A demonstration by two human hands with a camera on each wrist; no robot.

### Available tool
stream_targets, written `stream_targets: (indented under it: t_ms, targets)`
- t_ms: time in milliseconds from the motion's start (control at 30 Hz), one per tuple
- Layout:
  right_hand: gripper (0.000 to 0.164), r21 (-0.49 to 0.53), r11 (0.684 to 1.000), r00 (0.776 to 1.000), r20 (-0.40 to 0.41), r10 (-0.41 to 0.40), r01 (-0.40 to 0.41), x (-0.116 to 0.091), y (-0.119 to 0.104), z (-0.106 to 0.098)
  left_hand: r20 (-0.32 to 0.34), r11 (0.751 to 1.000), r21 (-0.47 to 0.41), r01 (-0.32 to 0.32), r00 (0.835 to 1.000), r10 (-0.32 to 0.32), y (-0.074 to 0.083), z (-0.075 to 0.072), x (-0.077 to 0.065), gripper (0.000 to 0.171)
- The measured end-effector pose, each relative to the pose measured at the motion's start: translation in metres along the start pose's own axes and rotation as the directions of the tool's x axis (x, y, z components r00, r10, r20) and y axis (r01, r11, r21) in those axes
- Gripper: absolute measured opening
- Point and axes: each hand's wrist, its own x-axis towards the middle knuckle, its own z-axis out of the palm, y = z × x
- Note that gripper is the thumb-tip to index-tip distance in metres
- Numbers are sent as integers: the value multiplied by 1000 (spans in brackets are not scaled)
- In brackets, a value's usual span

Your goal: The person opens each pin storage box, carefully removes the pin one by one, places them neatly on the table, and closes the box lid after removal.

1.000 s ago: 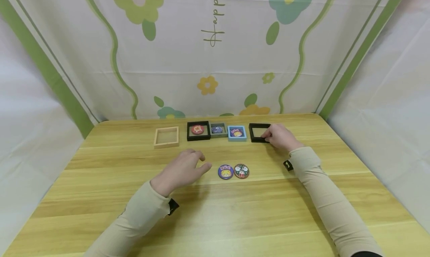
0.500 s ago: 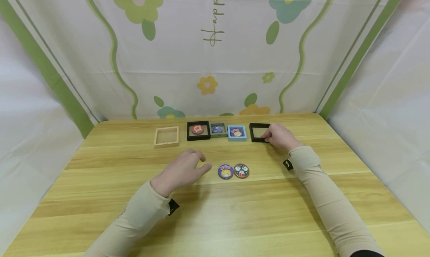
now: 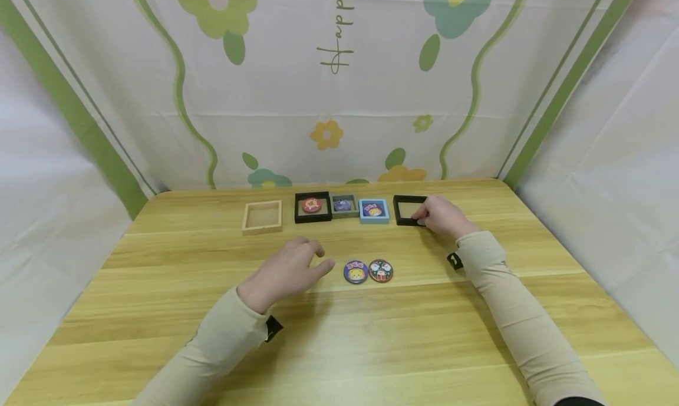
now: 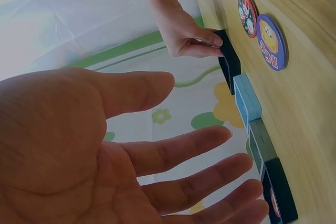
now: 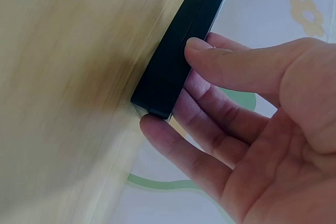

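Observation:
At the back right, my right hand point(image 3: 444, 217) grips the right part of a black square frame point(image 3: 401, 198). In the right wrist view the thumb lies on the side of this frame point(image 5: 173, 51), other fingers around its far side and end. My left hand point(image 3: 286, 271) hovers over the table with relaxed, spread fingers and holds nothing. Just right of it lie a purple bear badge point(image 3: 356, 272) and a dark green and red badge point(image 3: 381, 270), side by side. To the left of the held frame stands a light blue frame point(image 3: 374, 218) containing a purple badge.
A small grey frame point(image 3: 345, 214) with a purple badge stands beside another black frame point(image 3: 313, 218) holding a red badge. Farther left lies a light wooden frame point(image 3: 263, 230) with no badge inside. Behind the wooden table point(image 3: 350, 347) hangs a flowered cloth point(image 3: 265, 99).

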Motion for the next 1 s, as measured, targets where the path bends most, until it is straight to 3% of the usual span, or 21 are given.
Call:
stream_targets:
  t_ms: [433, 567, 800, 1000]
  targets:
    - [21, 6, 1000, 1000, 10, -25, 25, -1, -2, 0, 4, 1000, 8, -13, 1000, 13, -2, 2, 0, 41]
    - [19, -18, 999, 999, 33, -36, 37, -1, -5, -1, 26, 999, -35, -5, 1000, 6, -7, 2, 5, 41]
    - [25, -5, 1000, 999, 45, -2, 3, 0, -13, -3, 72, 994, -85, 65, 996, -59, -30, -7, 26, 42]
    - [29, -4, 1000, 1000, -29, -7, 7, -1, -27, -8, 51, 1000, -22, 12, 999, -11, -53, -29, 60, 46]
